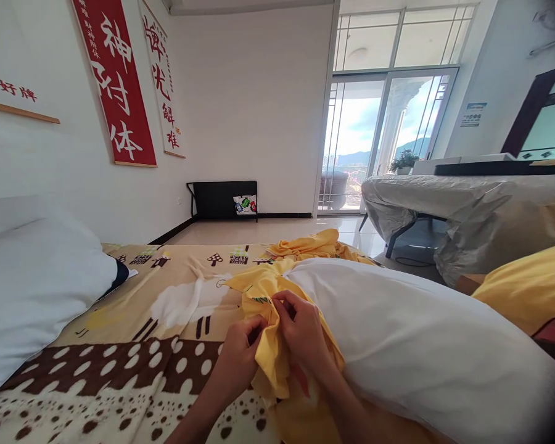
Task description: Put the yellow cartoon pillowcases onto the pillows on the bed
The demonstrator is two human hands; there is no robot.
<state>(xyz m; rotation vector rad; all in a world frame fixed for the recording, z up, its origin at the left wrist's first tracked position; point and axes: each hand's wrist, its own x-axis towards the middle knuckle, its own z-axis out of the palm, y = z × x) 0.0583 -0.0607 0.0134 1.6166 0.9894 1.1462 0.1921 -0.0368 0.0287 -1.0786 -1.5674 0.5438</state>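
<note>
A white pillow (411, 345) lies across the bed in front of me, its near end partly inside a yellow pillowcase (263, 296). My left hand (238, 357) pinches the bunched yellow fabric from the left, fingers closed on it. My right hand (303, 333) grips the same edge of the pillowcase right beside it, fingertips pressed together at the cloth. More yellow fabric (312, 245) is heaped past the pillow's far end.
The bed carries a patterned sheet (166, 290) with sheep and brown dots. Another white pillow (32, 290) lies at left, a yellow cushion (527, 283) at right. A covered table (472, 209) stands beyond, near a glass balcony door (379, 135). Red banners (115, 80) hang on the wall.
</note>
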